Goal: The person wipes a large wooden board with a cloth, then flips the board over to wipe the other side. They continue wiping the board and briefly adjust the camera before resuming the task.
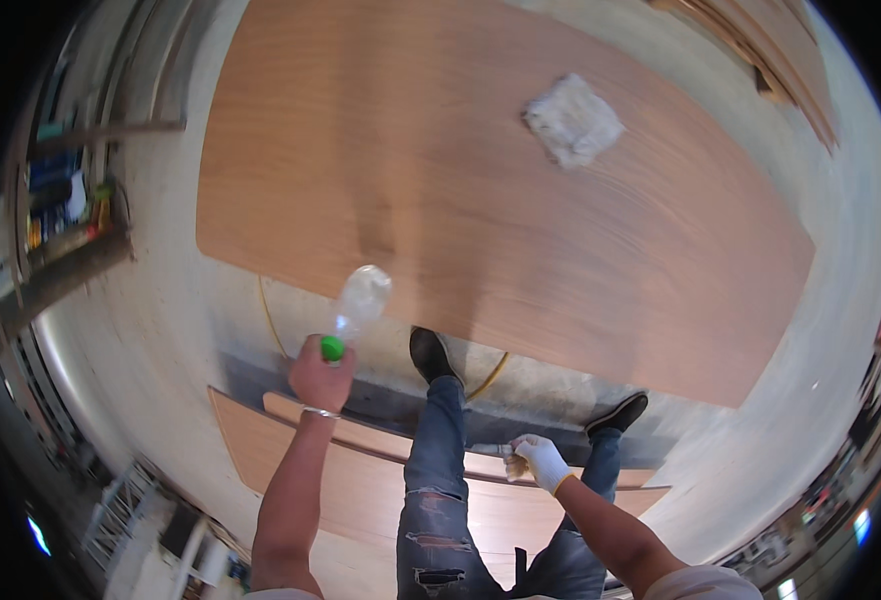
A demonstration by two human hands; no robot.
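Observation:
My bare left hand (320, 375) is closed round the neck of a clear plastic bottle (363, 297) with a green cap. The bottle's base points away from me, over the near edge of a large brown wooden panel (360, 120). On my right hand (540, 461) is a white glove. Its fingers are closed on a small, pale, flat tool (490, 449) whose kind I cannot make out; it points left, near my right knee. A crumpled white cloth (573, 118) lies on the panel's far right part, with faint streaks on the wood around it.
More wooden panels (370, 490) lie behind my feet, between and beside my legs. A yellow cord (488, 376) runs along the concrete floor under the panel's near edge. Shelving with assorted items (70, 210) stands at the left; stacked boards (760, 50) are at the far right.

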